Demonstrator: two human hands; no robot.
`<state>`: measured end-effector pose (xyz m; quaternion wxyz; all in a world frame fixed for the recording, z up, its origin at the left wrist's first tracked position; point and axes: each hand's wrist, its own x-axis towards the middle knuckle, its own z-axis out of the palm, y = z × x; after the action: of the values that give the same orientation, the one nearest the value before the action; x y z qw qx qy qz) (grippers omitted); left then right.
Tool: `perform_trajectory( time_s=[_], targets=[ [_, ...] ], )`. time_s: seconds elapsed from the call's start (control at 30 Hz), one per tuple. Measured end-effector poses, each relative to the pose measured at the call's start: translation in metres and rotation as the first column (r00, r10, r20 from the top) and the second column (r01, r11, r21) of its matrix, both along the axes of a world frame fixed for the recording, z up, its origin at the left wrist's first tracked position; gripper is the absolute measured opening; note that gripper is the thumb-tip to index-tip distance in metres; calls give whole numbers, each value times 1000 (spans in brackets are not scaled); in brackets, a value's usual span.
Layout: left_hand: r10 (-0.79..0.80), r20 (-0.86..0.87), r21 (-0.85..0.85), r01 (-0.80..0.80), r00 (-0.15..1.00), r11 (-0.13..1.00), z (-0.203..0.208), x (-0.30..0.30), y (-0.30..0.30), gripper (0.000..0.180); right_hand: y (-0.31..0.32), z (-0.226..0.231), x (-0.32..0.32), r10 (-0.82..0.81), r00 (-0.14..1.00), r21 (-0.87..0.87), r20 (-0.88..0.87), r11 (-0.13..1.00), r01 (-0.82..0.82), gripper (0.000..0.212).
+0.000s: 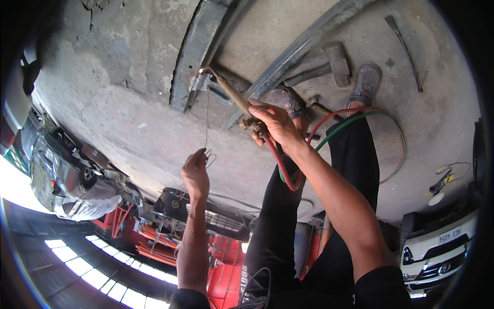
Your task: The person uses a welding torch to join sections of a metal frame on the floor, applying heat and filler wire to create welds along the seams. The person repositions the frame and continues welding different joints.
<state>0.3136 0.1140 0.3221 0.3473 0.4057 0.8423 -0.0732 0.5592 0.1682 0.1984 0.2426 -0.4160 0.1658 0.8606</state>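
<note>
My right hand [272,123] grips a brass gas torch [231,95] by its valve end. The torch's bent tip [205,72] rests at a joint on a grey steel channel bar [193,51] lying on the concrete floor. A red hose [280,165] and a green hose [350,121] run back from the torch. My left hand [195,172] pinches a thin wire rod [206,118] that reaches up toward the joint. My two shoes [285,100] [364,82] stand beside the bars.
A second long steel bar [303,46] crosses diagonally. A sledgehammer [332,64] lies next to my feet, and a flat metal strip [404,46] lies further right. A white vehicle [442,242], a silver car [62,180] and red machinery [154,232] ring the floor.
</note>
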Motion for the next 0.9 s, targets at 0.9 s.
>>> perform_trajectory(
  time_s=[0.9],
  targets=[
    [-93, -5, 65, 93, 996, 994, -36, -41, 35, 21, 5, 4, -2, 57, 998, -36, 10, 998, -57, 69]
  ],
)
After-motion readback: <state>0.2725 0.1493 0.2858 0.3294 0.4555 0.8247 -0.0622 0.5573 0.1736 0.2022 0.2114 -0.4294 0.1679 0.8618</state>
